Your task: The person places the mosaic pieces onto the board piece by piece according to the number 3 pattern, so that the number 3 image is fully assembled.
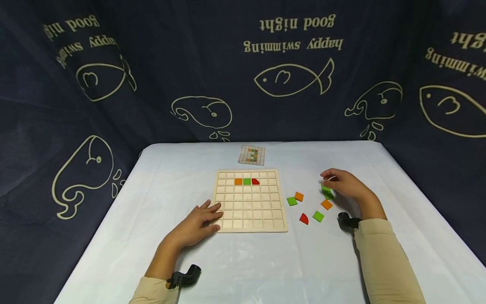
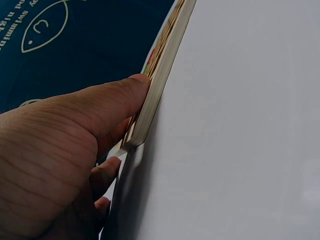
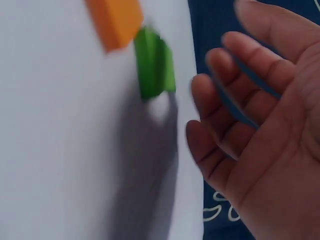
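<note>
My left hand (image 1: 195, 224) rests on the left edge of a wooden grid board (image 1: 241, 213), fingers spread. In the left wrist view, the thumb (image 2: 122, 97) lies along the board's rim. An orange square tile (image 1: 238, 181), a green square tile (image 1: 247, 181) and a red quarter-circle tile (image 1: 255, 181) sit side by side in an upper row of cells. Over at the right, my right hand (image 1: 344, 184) hovers by overlapping green tiles (image 1: 326, 188). In the right wrist view its loosely bent fingers hold nothing, apart from a green tile (image 3: 155, 65).
Between board and right hand lie loose tiles: orange (image 1: 299, 196), green (image 1: 292, 201), another orange (image 1: 326, 204), another green (image 1: 318, 216) and a red quarter circle (image 1: 304, 218). A pattern card (image 1: 252, 155) lies behind the board. Dark printed cloth (image 1: 235, 55) hangs beyond the white table (image 1: 243, 266).
</note>
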Demonstrator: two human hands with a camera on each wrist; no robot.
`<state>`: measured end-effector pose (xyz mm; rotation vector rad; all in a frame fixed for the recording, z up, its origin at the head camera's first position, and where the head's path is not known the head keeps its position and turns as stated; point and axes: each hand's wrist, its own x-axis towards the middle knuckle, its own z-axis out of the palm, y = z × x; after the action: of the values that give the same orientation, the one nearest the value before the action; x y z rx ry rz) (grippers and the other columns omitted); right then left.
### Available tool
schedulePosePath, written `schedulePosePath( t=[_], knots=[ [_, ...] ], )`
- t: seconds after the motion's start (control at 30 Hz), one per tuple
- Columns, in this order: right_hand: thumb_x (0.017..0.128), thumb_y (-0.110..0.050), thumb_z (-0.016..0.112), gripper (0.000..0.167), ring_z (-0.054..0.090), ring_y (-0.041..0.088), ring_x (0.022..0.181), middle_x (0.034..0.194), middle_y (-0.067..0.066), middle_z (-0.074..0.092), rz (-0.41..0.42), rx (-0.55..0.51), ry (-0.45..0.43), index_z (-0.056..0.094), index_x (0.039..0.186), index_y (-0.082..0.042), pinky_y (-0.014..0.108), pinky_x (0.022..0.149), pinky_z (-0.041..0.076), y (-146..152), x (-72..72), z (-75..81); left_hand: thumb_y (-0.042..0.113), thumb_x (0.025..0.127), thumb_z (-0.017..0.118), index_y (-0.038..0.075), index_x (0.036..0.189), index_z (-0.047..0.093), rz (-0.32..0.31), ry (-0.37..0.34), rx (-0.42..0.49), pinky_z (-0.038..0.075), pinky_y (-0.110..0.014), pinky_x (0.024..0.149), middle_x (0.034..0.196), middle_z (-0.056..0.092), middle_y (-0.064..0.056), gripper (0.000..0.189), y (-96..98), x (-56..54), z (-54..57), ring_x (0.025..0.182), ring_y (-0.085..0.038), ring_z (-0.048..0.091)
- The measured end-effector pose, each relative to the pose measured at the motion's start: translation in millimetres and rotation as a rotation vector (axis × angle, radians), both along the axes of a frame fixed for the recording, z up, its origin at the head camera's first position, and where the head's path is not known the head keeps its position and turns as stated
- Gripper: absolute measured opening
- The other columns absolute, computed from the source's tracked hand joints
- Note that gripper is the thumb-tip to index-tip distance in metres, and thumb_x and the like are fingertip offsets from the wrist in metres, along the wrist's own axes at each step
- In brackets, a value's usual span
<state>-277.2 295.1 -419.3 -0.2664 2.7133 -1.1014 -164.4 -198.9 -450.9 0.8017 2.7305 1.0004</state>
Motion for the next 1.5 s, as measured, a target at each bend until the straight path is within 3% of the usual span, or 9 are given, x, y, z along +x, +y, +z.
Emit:
schedulePosePath(
  t=[0.1, 0.33, 0.87, 1.2, 1.5],
  knots=[
    [0.098, -0.021, 0.064, 0.036, 0.053, 0.029, 0.101, 0.118, 0.017, 0.06, 0.014, 0.016, -0.027, 0.059, 0.127, 0.0, 0.034, 0.08, 0.047, 7.5, 0.8, -8.1, 0.022, 0.095, 0.068, 0.002, 0.137, 0.059, -0.005, 0.001, -0.005, 0.009, -0.067, 0.113, 0.153, 0.041, -0.011, 0.047, 0.1, 0.8, -0.3, 0.147, -0.04, 0.018],
    [0.097, -0.021, 0.065, 0.037, 0.049, 0.03, 0.106, 0.121, 0.016, 0.058, 0.037, 0.036, -0.042, 0.059, 0.128, -0.001, 0.043, 0.09, 0.043, 13.4, 3.0, -17.0, 0.022, 0.096, 0.068, 0.002, 0.137, 0.059, -0.001, -0.005, -0.002, 0.009, -0.067, 0.114, 0.154, 0.04, -0.012, 0.047, -0.9, 2.0, 0.2, 0.148, -0.04, 0.017],
    [0.096, -0.007, 0.061, 0.031, 0.05, 0.028, 0.1, 0.111, 0.016, 0.058, 0.04, 0.036, 0.008, 0.059, 0.125, 0.004, 0.04, 0.086, 0.043, 14.7, -0.1, -24.1, 0.022, 0.095, 0.068, 0.002, 0.136, 0.061, 0.0, 0.008, -0.019, 0.011, -0.067, 0.113, 0.153, 0.042, -0.01, 0.046, 0.3, -0.1, -0.3, 0.147, -0.04, 0.019],
    [0.096, -0.006, 0.061, 0.026, 0.049, 0.031, 0.099, 0.108, 0.017, 0.058, 0.029, 0.052, 0.038, 0.06, 0.119, 0.005, 0.043, 0.086, 0.041, 7.6, -1.5, -20.9, 0.023, 0.095, 0.069, 0.003, 0.136, 0.06, 0.003, 0.008, -0.007, 0.01, -0.067, 0.114, 0.153, 0.042, -0.01, 0.047, -2.3, -0.7, -2.6, 0.148, -0.039, 0.018],
    [0.097, -0.01, 0.06, 0.03, 0.047, 0.032, 0.104, 0.114, 0.017, 0.055, -0.023, 0.041, -0.035, 0.058, 0.124, 0.001, 0.045, 0.091, 0.04, 11.6, -4.0, -25.8, 0.021, 0.095, 0.068, 0.003, 0.136, 0.06, 0.002, 0.002, -0.006, 0.01, -0.066, 0.114, 0.153, 0.042, -0.01, 0.046, -1.8, -1.3, -2.0, 0.148, -0.039, 0.018]
  ],
)
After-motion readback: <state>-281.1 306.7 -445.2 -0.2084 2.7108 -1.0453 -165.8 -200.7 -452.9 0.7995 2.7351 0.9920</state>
